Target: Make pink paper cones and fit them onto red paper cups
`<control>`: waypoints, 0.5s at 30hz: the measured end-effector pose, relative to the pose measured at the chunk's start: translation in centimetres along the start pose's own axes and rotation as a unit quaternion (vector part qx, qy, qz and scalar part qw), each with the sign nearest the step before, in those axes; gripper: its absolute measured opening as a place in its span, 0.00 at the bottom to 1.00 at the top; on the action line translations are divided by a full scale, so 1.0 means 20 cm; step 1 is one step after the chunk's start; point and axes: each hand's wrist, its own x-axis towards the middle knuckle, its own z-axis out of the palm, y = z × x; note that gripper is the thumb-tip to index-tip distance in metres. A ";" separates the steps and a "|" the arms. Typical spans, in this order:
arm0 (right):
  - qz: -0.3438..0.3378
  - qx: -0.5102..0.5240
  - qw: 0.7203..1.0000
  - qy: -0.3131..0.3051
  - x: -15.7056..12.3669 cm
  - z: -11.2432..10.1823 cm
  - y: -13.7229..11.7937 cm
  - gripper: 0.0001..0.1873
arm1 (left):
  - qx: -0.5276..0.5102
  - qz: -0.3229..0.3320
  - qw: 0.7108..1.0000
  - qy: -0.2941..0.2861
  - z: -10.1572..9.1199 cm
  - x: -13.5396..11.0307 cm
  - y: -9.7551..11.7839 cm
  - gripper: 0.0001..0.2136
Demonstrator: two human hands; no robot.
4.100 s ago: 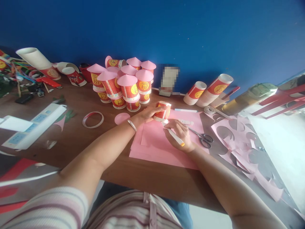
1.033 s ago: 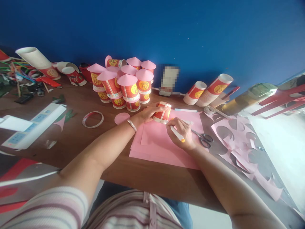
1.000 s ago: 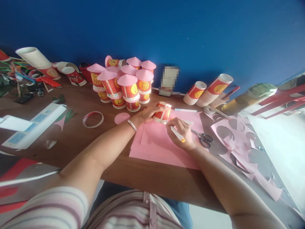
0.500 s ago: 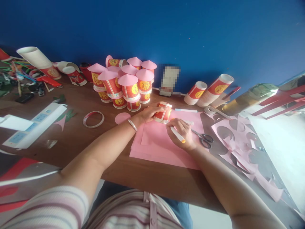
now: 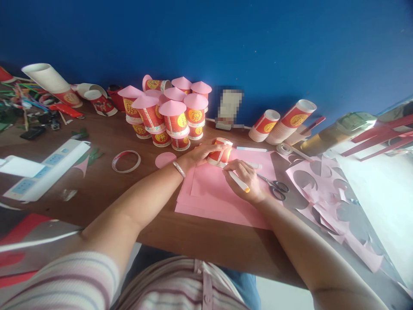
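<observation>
My left hand point(image 5: 204, 154) is closed around a red paper cup point(image 5: 220, 150) with a yellow print, tilted on its side above the pink paper sheets point(image 5: 213, 202). In my right hand point(image 5: 245, 177) is a white marker point(image 5: 238, 181) with an orange end, its tip close to the cup's white rim. Whether the tip touches the rim cannot be made out. A second pale pen-like piece point(image 5: 256, 165) shows beside the right fingers. Black-handled scissors point(image 5: 278, 187) lie just right of that hand, and a pink paper disc point(image 5: 165, 159) rests left of my left hand.
Stacked red cups with pink cone tops point(image 5: 173, 108) stand at the back. Cup stacks point(image 5: 292, 120) lean against the wall. Pink paper scraps point(image 5: 332, 202) cover the right side. A tape roll point(image 5: 126, 162) and a power strip point(image 5: 48, 168) lie left.
My right hand and the marker have shifted very slightly left along the cup's rim. The left hand keeps its hold on the cup.
</observation>
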 end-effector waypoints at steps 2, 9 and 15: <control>-0.001 -0.003 1.000 0.000 0.00 0.00 0.00 0.08 | 0.003 0.002 1.000 -0.004 0.00 0.00 0.00 0.23; 0.012 0.006 1.000 -0.019 0.00 -0.01 0.00 0.08 | -0.003 -0.008 1.000 0.004 0.01 -0.01 0.02 0.23; -0.007 0.006 1.000 0.001 0.00 0.00 -0.01 0.10 | -0.016 -0.032 0.999 0.012 0.02 -0.01 0.02 0.23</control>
